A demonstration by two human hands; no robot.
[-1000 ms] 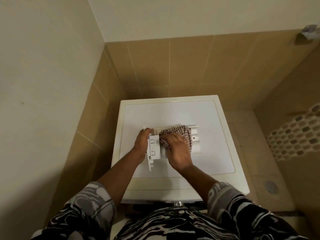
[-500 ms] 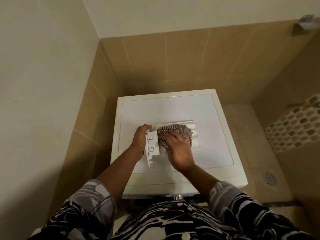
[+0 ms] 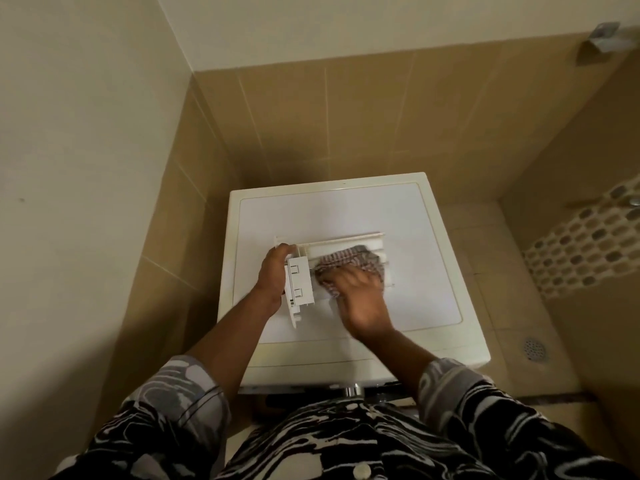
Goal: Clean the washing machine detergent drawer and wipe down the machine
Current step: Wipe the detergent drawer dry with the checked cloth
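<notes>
On the white top surface of the washing machine [image 3: 346, 209] lies the detergent drawer [image 3: 346, 242], out of its slot. The left hand [image 3: 273, 275] curls round its front-panel end. The right hand [image 3: 360, 299] is motion-blurred on a checked cloth [image 3: 353, 259] inside the drawer, and I cannot tell whether its fingers grip or press flat. Cloth and hand hide most of the compartments. Patterned sleeves [image 3: 194, 386] cover the machine's front.

One washing machine [image 3: 346, 209], centre frame. One detergent drawer [image 3: 299, 282]. One checked cloth [image 3: 349, 261]. Two hands: left hand [image 3: 273, 275], right hand [image 3: 360, 299]. One floor drain [image 3: 535, 348], lower right. One metal fixture [image 3: 604, 36], upper right.
</notes>
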